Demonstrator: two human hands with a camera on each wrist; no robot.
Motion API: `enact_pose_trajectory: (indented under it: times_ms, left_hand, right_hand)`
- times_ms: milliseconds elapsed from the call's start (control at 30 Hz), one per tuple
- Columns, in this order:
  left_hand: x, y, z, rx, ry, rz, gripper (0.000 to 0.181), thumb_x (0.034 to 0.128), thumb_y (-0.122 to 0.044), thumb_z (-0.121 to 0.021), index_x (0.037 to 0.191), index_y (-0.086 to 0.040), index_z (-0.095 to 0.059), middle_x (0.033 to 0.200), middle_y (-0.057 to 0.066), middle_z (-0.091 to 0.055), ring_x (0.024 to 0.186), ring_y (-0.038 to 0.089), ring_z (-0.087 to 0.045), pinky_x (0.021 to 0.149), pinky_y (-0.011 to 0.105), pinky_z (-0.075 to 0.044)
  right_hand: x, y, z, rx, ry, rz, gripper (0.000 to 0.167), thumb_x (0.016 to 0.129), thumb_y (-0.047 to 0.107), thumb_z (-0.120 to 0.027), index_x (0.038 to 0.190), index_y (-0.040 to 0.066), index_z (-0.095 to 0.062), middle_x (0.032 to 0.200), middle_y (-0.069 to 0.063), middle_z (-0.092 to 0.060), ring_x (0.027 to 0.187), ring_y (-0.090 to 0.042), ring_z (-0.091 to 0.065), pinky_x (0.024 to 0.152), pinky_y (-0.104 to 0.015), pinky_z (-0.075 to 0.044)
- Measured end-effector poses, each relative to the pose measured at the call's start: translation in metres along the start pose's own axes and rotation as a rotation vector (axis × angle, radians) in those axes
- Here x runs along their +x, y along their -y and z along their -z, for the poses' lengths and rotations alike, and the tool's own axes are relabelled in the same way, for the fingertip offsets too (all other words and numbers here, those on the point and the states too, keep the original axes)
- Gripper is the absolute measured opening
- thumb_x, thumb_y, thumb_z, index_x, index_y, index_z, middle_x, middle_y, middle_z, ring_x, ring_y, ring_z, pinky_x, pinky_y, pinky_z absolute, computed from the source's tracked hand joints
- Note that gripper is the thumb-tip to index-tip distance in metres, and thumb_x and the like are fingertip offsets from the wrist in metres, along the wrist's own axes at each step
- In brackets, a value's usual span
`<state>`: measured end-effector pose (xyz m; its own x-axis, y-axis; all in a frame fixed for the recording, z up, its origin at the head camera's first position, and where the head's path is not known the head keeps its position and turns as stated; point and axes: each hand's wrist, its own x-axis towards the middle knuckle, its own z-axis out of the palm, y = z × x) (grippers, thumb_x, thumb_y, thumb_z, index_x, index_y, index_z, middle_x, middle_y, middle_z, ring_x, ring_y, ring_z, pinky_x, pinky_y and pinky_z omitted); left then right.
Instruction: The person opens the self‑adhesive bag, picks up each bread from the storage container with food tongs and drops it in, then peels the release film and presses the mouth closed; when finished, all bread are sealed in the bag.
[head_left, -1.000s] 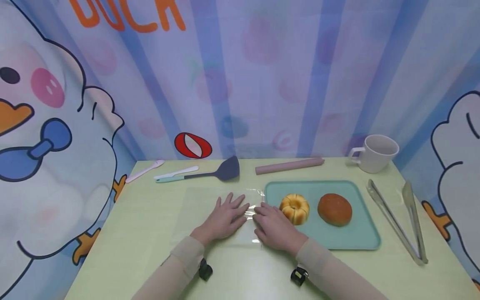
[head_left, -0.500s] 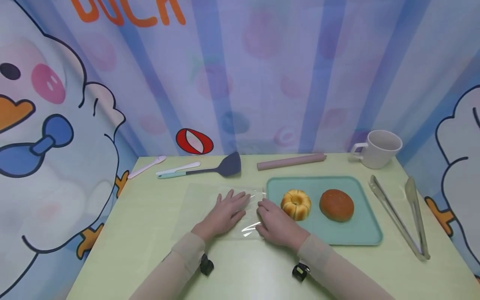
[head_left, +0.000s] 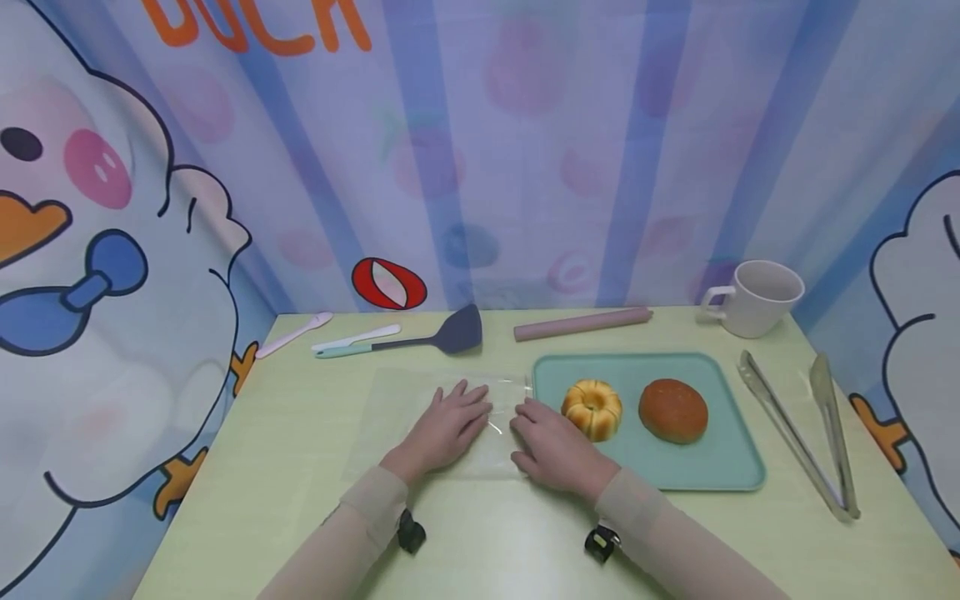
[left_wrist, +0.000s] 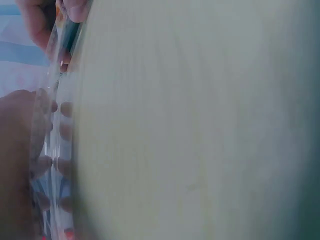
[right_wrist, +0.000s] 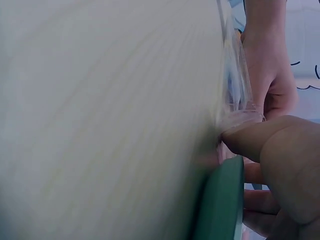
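Touching clear plastic (head_left: 392, 408), orange lettering (head_left: 287, 47) beyond

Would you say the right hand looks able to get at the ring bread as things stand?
Probably yes: the right hand is close to the ring bread, which sits uncovered on the tray; that hand might just have to leave the bag.

Left hand (head_left: 446, 427) fingers extended, right hand (head_left: 557, 444) fingers bent, forearms (head_left: 341, 542) converging.

The tray (head_left: 708, 468) lies right of the film (head_left: 382, 417).
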<state>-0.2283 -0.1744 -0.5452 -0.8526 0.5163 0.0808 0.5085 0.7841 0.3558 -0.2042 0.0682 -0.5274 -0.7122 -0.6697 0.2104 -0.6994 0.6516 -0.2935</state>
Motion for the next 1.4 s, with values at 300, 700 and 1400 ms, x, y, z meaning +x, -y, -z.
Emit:
enact_pose_trajectory:
  times_ms: [300,700,1400]
  left_hand:
    - [-0.001,0.002,0.001,-0.129,-0.073,0.005,0.031,0.1118,-0.028,-0.05,0.132,-0.015,-0.069,0.159,0.004,-0.053,0.154,0.037,-0.036,0.121,0.076,-0.013]
    - [-0.001,-0.001,-0.001,-0.275,-0.138,0.072,0.025,0.1143,-0.029,-0.041,0.119,-0.014,-0.06,0.162,0.009,-0.048,0.157,0.046,-0.025,0.119,0.08,-0.003]
    - [-0.009,0.002,0.0,-0.467,-0.207,0.094,0.018,0.1153,-0.029,-0.035,0.117,-0.016,-0.046,0.158,0.008,-0.053,0.156,0.037,-0.033,0.125,0.071,-0.005]
  right_hand:
    - [-0.002,-0.002,-0.003,-0.029,0.044,0.021,0.051,0.099,0.032,-0.072,0.138,0.0,-0.065,0.151,-0.027,-0.054,0.142,-0.048,-0.049,0.117,-0.058,-0.041]
    - [-0.003,-0.002,0.002,0.001,0.072,0.036,0.049,0.101,0.036,-0.069,0.139,0.005,-0.066,0.153,-0.026,-0.053,0.143,-0.051,-0.047,0.117,-0.061,-0.039]
    - [0.0,0.001,0.017,0.038,0.064,0.052,0.031,0.105,0.021,-0.063,0.129,0.001,-0.07,0.14,-0.025,-0.063,0.137,-0.042,-0.056,0.118,-0.056,-0.041]
